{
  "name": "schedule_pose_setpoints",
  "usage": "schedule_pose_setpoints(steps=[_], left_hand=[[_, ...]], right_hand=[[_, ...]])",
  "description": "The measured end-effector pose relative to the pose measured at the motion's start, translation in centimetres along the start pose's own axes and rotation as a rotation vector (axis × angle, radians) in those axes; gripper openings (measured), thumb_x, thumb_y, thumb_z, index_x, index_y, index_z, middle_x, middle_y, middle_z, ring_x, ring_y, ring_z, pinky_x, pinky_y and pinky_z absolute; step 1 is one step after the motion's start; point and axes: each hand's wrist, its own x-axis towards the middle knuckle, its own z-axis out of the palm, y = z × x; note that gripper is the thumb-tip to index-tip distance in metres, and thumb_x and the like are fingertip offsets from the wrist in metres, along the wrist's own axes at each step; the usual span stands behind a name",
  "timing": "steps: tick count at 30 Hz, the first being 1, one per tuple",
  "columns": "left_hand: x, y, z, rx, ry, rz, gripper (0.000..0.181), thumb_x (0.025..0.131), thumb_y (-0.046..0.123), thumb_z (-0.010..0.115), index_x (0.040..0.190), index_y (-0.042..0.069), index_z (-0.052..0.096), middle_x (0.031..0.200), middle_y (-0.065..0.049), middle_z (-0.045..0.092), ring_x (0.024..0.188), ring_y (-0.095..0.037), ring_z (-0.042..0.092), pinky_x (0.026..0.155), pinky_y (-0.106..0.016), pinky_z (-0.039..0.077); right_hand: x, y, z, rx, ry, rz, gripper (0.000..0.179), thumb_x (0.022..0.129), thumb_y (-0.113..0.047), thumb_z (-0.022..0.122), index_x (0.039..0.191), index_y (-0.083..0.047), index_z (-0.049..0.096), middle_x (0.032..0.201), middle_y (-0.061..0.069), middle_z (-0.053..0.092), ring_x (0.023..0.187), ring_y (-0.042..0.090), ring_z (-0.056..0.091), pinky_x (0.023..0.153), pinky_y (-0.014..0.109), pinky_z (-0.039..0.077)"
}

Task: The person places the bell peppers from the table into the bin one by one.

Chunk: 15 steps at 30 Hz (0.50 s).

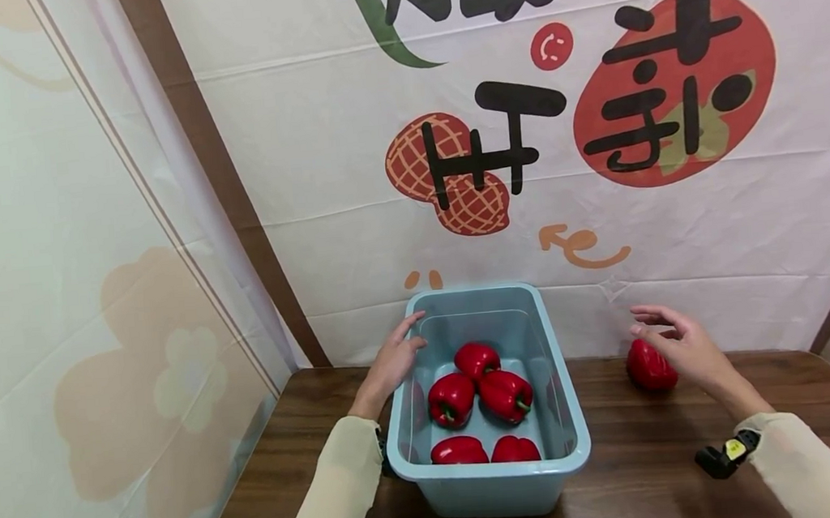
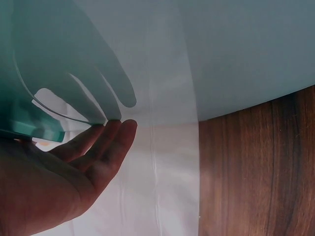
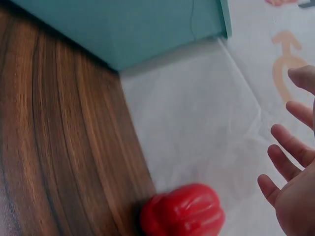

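Observation:
A light-blue plastic bin point(image 1: 488, 493) stands on the table with several red bell peppers point(image 1: 505, 396) inside. My left hand point(image 1: 394, 360) is at the bin's left rim, thumb and forefinger reaching over it. In the left wrist view, the other fingers point(image 2: 118, 140) lie fairly straight against the bin's outer wall. To the right of the bin, my right hand point(image 1: 685, 347) hovers above a lone red bell pepper point(image 1: 650, 366), fingers spread and nothing in them. The right wrist view shows that pepper point(image 3: 184, 211) apart from the fingers point(image 3: 284, 162).
The brown wooden table point(image 1: 621, 454) runs back to a white printed cloth point(image 1: 355, 239) hanging behind it. Another cloth panel point(image 1: 41, 345) hangs along the left side. The bin's far end stands close to the back cloth.

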Motion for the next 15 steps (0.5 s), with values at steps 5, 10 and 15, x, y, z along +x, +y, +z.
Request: schedule_pose_setpoints(steps=[5,10,15], left_hand=[[0.0,0.0,0.1,-0.005,0.006,0.003,0.053,0.099,0.026,0.045,0.151,0.029,0.040,0.163,-0.007,0.024,0.141,-0.038,0.035,0.109,-0.067,0.028],[0.0,0.0,0.1,-0.004,0.007,0.006,0.052,0.099,0.027,0.044,0.151,0.030,0.040,0.163,-0.008,0.025,0.139,-0.039,0.037,0.108,-0.068,0.029],[-0.1,0.0,0.0,-0.007,-0.003,0.018,0.052,0.100,0.027,0.044,0.152,0.029,0.039,0.162,-0.009,0.025,0.138,-0.040,0.038,0.107,-0.068,0.030]], right_hand=[[-0.2,1.3,-0.2,-0.008,0.034,0.029,0.046,0.100,-0.031,0.057,0.136,-0.003,0.055,0.129,0.014,0.056,0.112,0.011,0.050,0.082,0.011,0.041],[-0.3,2.6,-0.2,-0.013,0.066,0.038,0.047,0.099,-0.031,0.058,0.135,-0.001,0.055,0.129,0.019,0.055,0.112,0.010,0.049,0.081,0.010,0.040],[-0.4,3.8,-0.1,-0.030,0.079,0.059,0.048,0.099,-0.031,0.059,0.135,0.000,0.055,0.133,0.026,0.053,0.112,0.016,0.048,0.079,0.009,0.040]])
